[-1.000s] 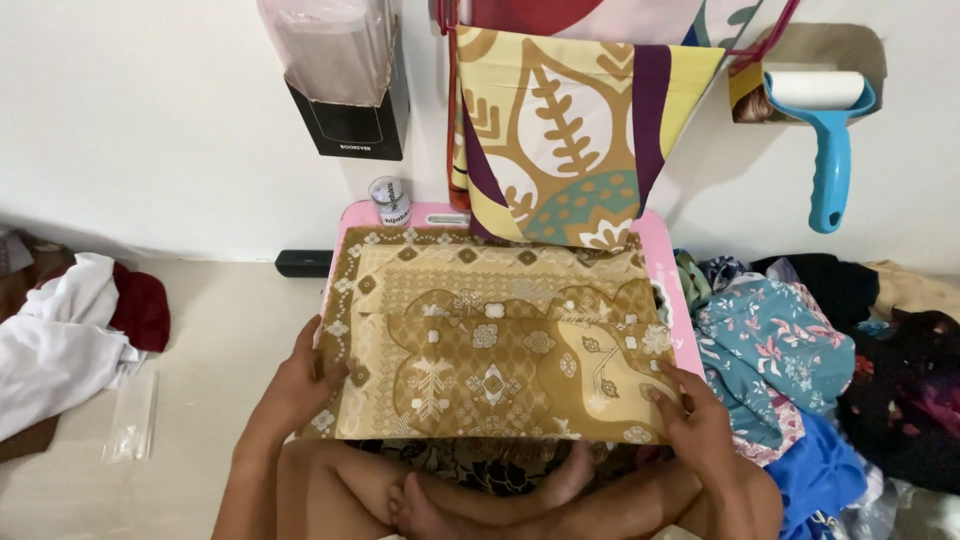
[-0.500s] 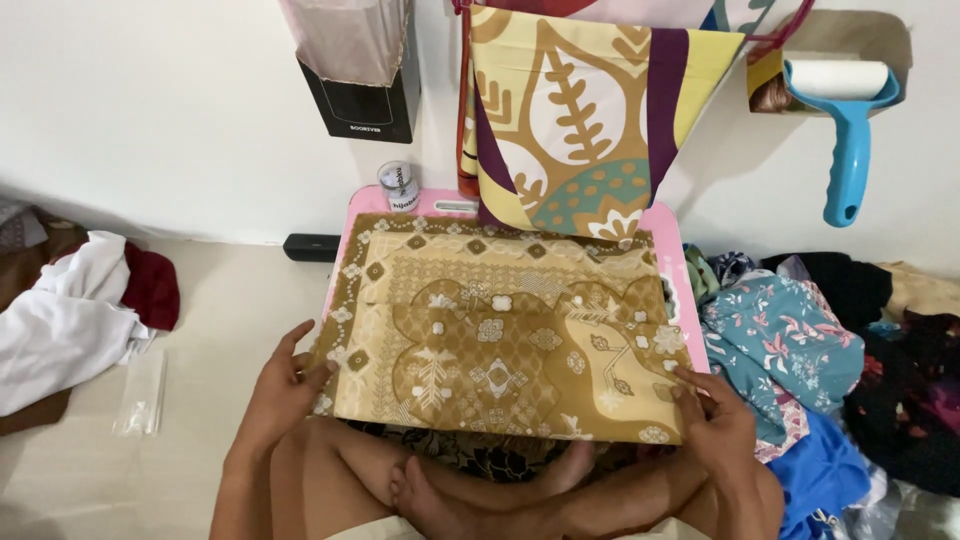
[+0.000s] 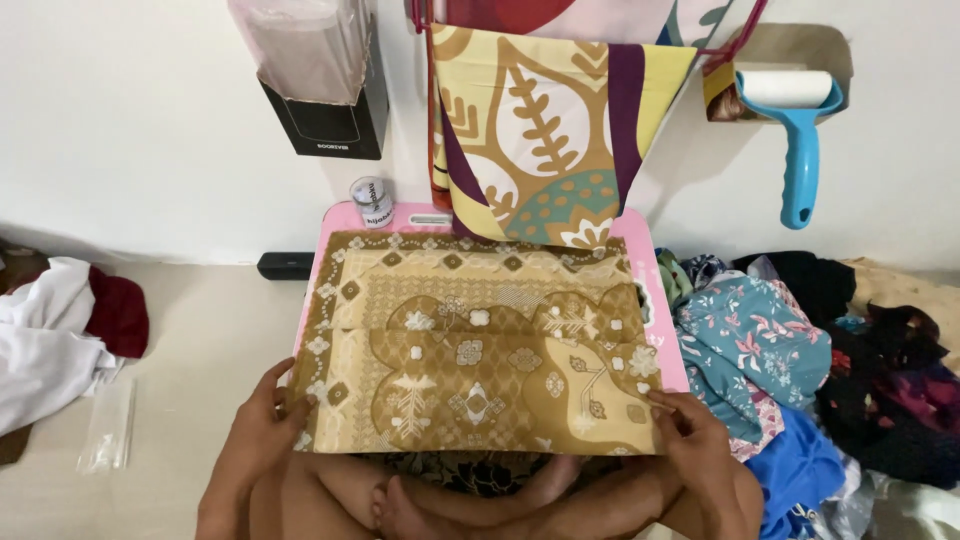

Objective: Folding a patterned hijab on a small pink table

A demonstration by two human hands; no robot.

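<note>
Between the two hands, a folded brown patterned cloth [image 3: 470, 345] lies flat on a pink bench [image 3: 655, 300]. Left hand [image 3: 262, 425] rests palm down, fingers narrow, pinching the cloth's near left corner. Right hand [image 3: 700, 445] mirrors it, its fingers [image 3: 665, 402] gripping the near right corner.

Both hands, the left hand [image 3: 262, 432] and the right hand [image 3: 700, 446], were bare, with no gloves, rings or wristbands visible. Both forearms were uncovered, with no sleeves in view. The legs and feet were bare too.
</note>
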